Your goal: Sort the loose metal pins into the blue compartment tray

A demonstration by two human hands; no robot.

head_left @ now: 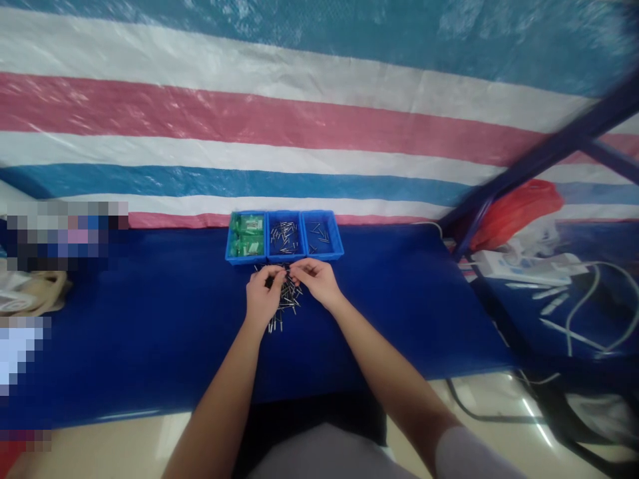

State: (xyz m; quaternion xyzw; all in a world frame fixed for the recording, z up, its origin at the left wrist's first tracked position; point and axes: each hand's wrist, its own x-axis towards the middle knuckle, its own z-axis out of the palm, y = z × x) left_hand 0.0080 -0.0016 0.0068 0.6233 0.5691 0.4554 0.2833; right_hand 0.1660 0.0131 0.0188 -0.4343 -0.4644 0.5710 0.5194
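Observation:
Both my hands meet over a loose pile of small dark and silver metal pins [289, 297] on the blue table. The fingers of my left hand [263, 291] are pinched together at the pile's top edge. Close beside it, my right hand [318, 281] is pinched too, its fingertips nearly touching the left ones. Whatever the fingertips hold is too small to make out. Just behind the hands stand three joined blue bins: the left bin [231, 247] has green packets, the middle bin [285, 257] many pins, the right bin [325, 255] fewer pins.
The blue table [409, 299] runs across the view, with a striped sheet [319, 120] hanging behind it. On the right are a dark metal frame [472, 229], a red bag [519, 209], white boxes and cables. A beige basket [54, 293] sits at the left edge.

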